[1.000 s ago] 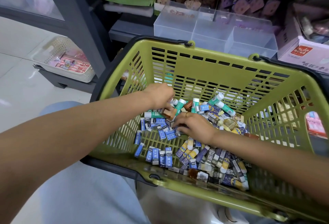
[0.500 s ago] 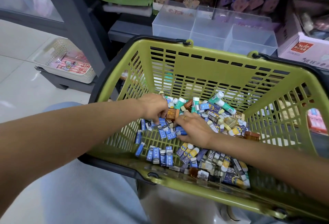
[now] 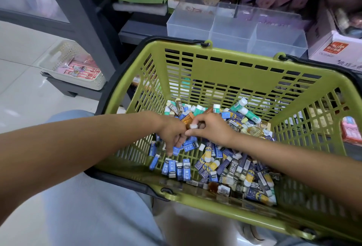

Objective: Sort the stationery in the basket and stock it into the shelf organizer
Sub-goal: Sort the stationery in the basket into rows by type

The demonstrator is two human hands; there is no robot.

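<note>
Green plastic basket (image 3: 231,73) sits tilted in the near centre of the scene, its slotted far wall raised toward the shelf. Its floor carries a loose heap of small erasers (image 3: 231,165) in paper sleeves: blue-sleeved ones to the near left, dark and yellow-sleeved ones to the near right, green-and-white ones (image 3: 245,109) along the far wall.

Both hands are inside the basket, above the middle of the heap and touching each other. The left hand (image 3: 173,131) points down, fingers curled, its grip pinching a blue-sleeved eraser (image 3: 177,149) at the fingertips, just above the basket floor. The right hand (image 3: 212,128) lies palm down, fingers bent; its grip pinches a small white-ended eraser (image 3: 193,126) between thumb and forefinger. An orange-brown eraser (image 3: 188,118) shows just behind the two hands; which hand holds it cannot be told.

Beyond the basket, on the shelf (image 3: 141,30), stands a clear organizer (image 3: 235,28) with several compartments. A white box with an orange label (image 3: 333,50) sits to its right. A pale perforated tray (image 3: 74,65) holding pink packets rests low at far left. Pale trousers (image 3: 88,206) fill the near left.
</note>
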